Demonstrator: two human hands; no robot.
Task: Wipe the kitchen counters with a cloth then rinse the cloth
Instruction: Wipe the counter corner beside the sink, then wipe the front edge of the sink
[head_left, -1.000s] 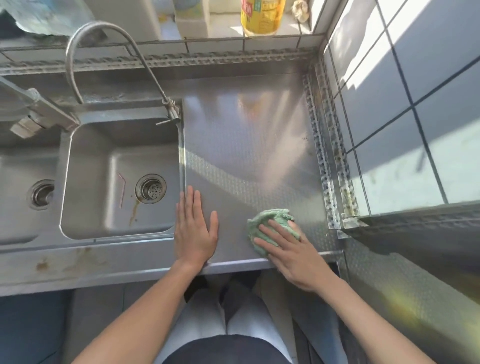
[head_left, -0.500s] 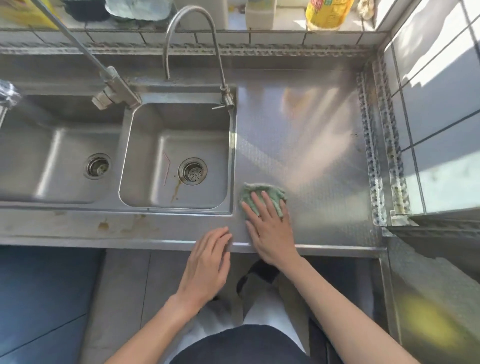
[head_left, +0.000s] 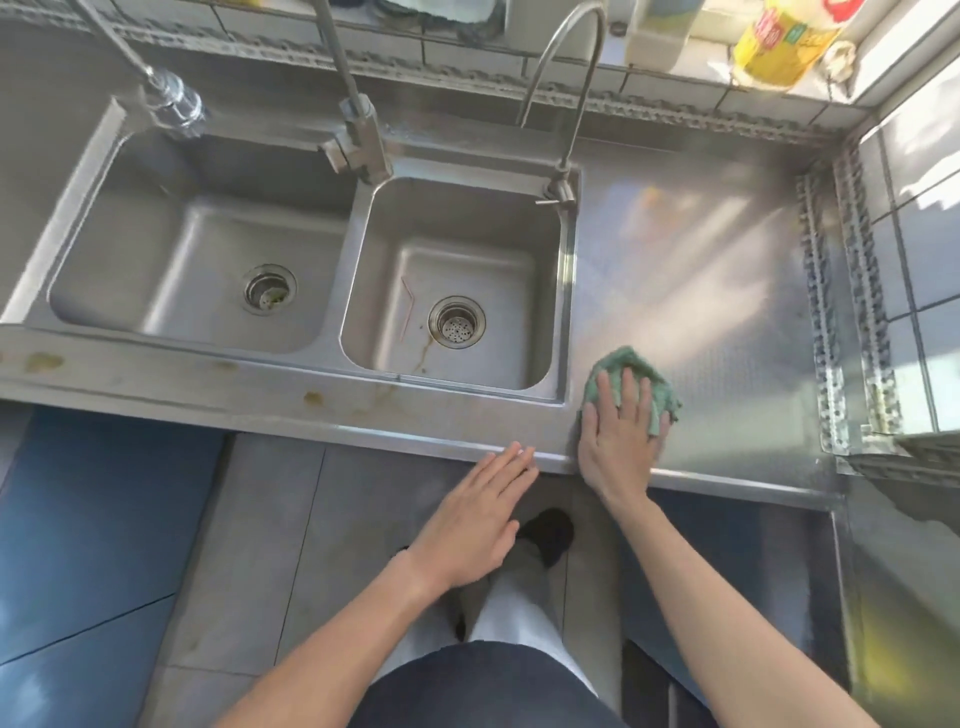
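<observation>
A crumpled green cloth (head_left: 623, 366) lies on the steel counter (head_left: 717, 291) just right of the sink's front right corner. My right hand (head_left: 618, 436) presses flat on the cloth with fingers spread, covering its near half. My left hand (head_left: 475, 514) hovers open, palm down, with its fingertips at the counter's front edge and nothing in it. The double steel sink (head_left: 457, 291) lies to the left of the cloth, with brown stains along its front rim.
Two taps (head_left: 358, 135) and a gooseneck spout (head_left: 563, 93) rise behind the basins. A yellow bottle (head_left: 779, 41) and a white container (head_left: 660, 26) stand on the tiled ledge. A tiled wall (head_left: 919, 218) closes the right side. My legs stand below the counter edge.
My right hand slid the cloth left along the counter toward the sink corner. My left hand came off the counter top and drew back past the front edge. The view swung left.
</observation>
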